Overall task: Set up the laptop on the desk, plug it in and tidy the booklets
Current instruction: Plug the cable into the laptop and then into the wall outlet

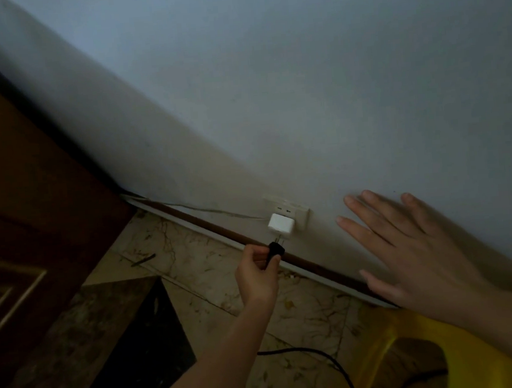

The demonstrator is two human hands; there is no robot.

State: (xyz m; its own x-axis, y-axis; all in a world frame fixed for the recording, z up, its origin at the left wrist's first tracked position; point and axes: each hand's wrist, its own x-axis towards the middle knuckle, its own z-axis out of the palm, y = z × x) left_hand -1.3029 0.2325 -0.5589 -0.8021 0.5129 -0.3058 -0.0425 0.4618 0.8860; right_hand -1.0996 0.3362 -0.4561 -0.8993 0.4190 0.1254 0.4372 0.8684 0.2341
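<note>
Right forearm enters low at right, nearest the lens; right hand (412,252) is flat against the pale wall (301,83), fingers spread, holding nothing.

Left hand (256,275) reaches from below centre, fingers closed round a black plug (275,250), its two metal prongs aimed up at the wall socket (289,211). Prong tips sit just below a white adapter (280,222), close to it; contact cannot be told.

White adapter occupies the lower part of the socket plate. Two free slots show in the upper part. A thin pale wire (207,210) runs left from the adapter along the wall base.

Black cable (332,360) lies on the marbled floor tiles (198,259) below the left forearm, curving toward the bottom edge.

Dark brown skirting strip (315,264) runs diagonally under the socket. Yellow plastic item (392,345) at lower right, with an opening in it; inside too dim to read. Dark wooden panel (19,197) fills the left side. Scene dim, view strongly tilted.
</note>
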